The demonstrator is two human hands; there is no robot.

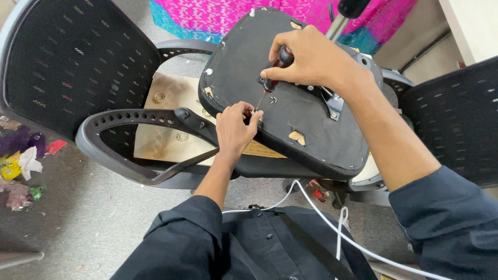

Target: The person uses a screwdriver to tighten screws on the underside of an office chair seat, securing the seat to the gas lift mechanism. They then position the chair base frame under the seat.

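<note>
Gripping a screwdriver [271, 72] by its red-and-black handle, the right hand [310, 58] is closed around it and angles the thin shaft down to the underside of an upturned chair seat [290, 103]. The left hand [236, 129] pinches with fingertips at the spot where the tip meets the seat, near the front edge; whatever small piece it holds is too small to tell. The seat's underside is flat, dark and matte, with rounded corners, a few chipped patches showing pale wood, and a metal bracket [332, 103] screwed beside the right wrist. It rests tilted on a second chair, whose bare plywood seat board [168, 116] shows brownish stains and round fittings. A curved grey plastic armrest [140, 129] with a row of holes loops in front of that board, and a black mesh backrest [72, 62] rises on the left. The floor [93, 207] is grey and dusty, with coloured scraps [21, 161] at the left edge. Pink and teal patterned cloth [228, 15] lies beyond the seat. A white cable [332, 223] crosses the person's dark shirt.
</note>
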